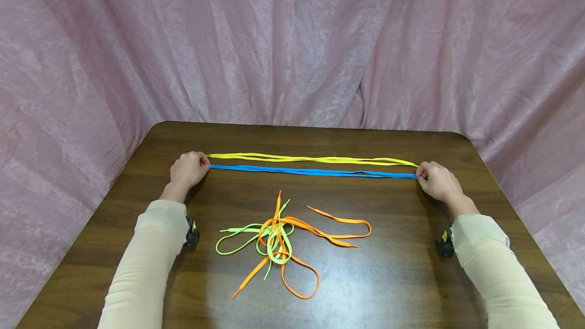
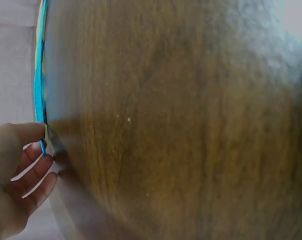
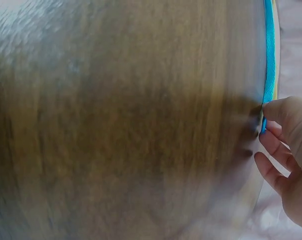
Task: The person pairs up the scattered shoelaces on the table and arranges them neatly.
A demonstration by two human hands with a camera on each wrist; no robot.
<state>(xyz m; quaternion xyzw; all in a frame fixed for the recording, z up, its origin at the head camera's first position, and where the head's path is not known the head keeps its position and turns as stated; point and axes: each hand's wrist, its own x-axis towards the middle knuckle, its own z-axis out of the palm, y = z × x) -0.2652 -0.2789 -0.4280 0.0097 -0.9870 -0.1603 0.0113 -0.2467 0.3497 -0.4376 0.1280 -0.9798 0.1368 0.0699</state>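
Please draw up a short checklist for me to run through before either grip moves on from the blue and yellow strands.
1. Left grip pinching the blue strands: ok, thumb and fingers meet on them.
2. Right grip pinching the blue strands' other end: ok.
3. Blue strands drawn out nearly straight: ok.
4. Yellow strands held in both grips: cannot tell; they reach the fingers, but the contact is hidden.
5. Yellow strands lying close together all along: not ok, gaps show between them.
6. Orange laces separate from the green laces: not ok, they lie tangled together.
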